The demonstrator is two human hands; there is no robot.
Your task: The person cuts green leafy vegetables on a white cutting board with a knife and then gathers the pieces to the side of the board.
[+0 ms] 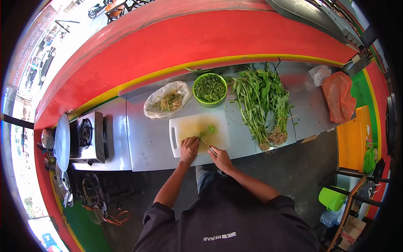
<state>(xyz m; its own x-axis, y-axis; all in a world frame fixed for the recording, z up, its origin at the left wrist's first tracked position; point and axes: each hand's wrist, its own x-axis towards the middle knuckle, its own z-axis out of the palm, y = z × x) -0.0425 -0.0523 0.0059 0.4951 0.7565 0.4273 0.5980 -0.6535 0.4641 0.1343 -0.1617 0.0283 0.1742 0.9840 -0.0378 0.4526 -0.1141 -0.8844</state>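
My left hand (189, 149) rests flat on the near edge of a white cutting board (187, 126), fingers close to a small bit of greens. My right hand (219, 158) grips a knife (204, 141) whose blade points up-left onto the board. A little heap of chopped greens (212, 129) lies on the board beyond the blade. Behind the board stands a green bowl (210, 89) full of chopped greens. To the right, a big bunch of leafy stalks (262, 105) with roots lies on the steel counter (147, 138).
A clear plastic bag (166, 100) with pale trimmings sits left of the bowl. A gas stove (87, 136) and a round lid (62, 142) are at far left. An orange bag (339, 95) and a white bag (319, 74) lie at the right. A red wall runs behind.
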